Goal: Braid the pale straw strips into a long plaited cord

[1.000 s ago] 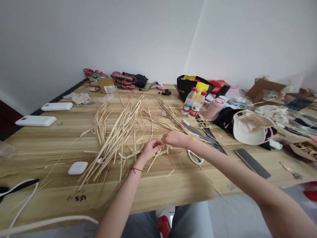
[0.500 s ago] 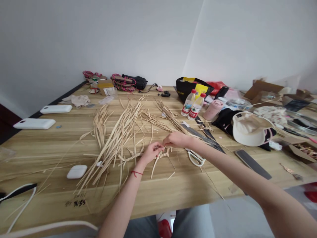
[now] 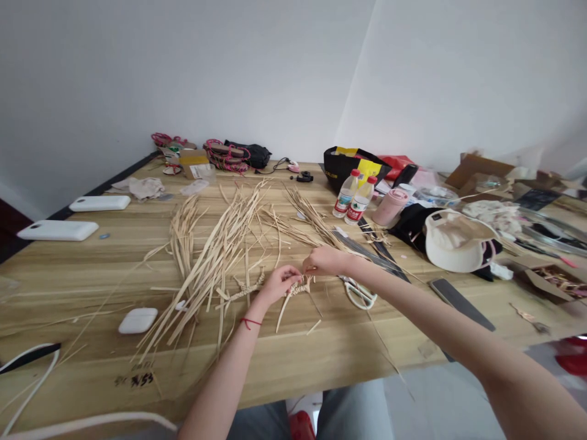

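Observation:
A small woven straw piece [image 3: 300,288] with loose ends sits under my fingers near the middle of the table. My left hand [image 3: 282,283] is closed on its left side, fingertips pinched together. Just right of it, my right hand [image 3: 323,261] bends over the piece with its fingers closed, apparently on a straw strand that is mostly hidden. Another woven straw piece [image 3: 247,289] lies left of my left hand. Beyond it spreads a big bundle of straw strips [image 3: 224,244]. White-handled scissors [image 3: 360,294] rest by my right forearm.
Two water bottles [image 3: 358,201], a pink cup [image 3: 389,206] and a black bag [image 3: 337,168] stand at the back right. A cream cap [image 3: 458,241] and a dark flat bar [image 3: 461,302] lie right. A white case [image 3: 137,321] and two white power banks [image 3: 59,230] are left.
The view has shifted slightly. Both hands stay at the woven piece, with the right hand's fingers a little changed in position.

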The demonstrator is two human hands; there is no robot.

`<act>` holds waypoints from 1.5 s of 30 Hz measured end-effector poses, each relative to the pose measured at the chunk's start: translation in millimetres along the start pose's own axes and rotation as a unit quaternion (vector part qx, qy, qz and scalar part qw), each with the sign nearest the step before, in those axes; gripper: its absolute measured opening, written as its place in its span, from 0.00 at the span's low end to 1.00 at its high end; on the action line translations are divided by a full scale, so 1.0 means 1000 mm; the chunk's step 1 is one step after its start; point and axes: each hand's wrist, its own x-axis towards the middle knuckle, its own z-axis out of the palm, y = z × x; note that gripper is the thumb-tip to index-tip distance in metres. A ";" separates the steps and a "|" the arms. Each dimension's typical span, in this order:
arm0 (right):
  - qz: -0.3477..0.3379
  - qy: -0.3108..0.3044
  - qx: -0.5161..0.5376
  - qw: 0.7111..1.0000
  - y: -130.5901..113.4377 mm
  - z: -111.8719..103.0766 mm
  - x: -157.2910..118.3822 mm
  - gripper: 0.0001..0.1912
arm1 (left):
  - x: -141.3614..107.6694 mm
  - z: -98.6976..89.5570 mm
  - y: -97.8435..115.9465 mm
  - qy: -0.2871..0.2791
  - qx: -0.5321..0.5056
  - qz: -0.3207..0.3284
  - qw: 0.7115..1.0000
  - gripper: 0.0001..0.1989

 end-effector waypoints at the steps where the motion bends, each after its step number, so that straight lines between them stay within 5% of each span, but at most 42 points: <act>1: -0.002 -0.001 0.000 1.000 0.000 0.000 0.000 0.09 | -0.001 0.000 0.001 0.000 0.005 0.002 1.000 0.10; 10: -0.032 -0.002 0.045 0.998 0.005 0.009 0.006 0.08 | -0.002 0.000 0.005 -0.004 0.048 0.025 0.999 0.11; 20: -0.003 -0.074 0.237 0.969 0.025 0.021 0.017 0.10 | -0.004 -0.001 0.010 -0.014 0.043 0.010 0.999 0.12; 25: 0.043 -0.127 0.427 0.894 0.035 0.028 0.016 0.10 | -0.005 -0.002 0.012 -0.020 0.039 0.010 0.999 0.11; 29: 0.062 -0.113 0.539 0.832 0.035 0.033 0.008 0.11 | -0.007 -0.003 0.016 -0.024 0.010 0.014 1.000 0.10; 45: 0.174 0.196 0.717 0.646 -0.021 0.081 -0.015 0.17 | -0.005 -0.004 0.010 0.018 -0.023 0.011 1.000 0.15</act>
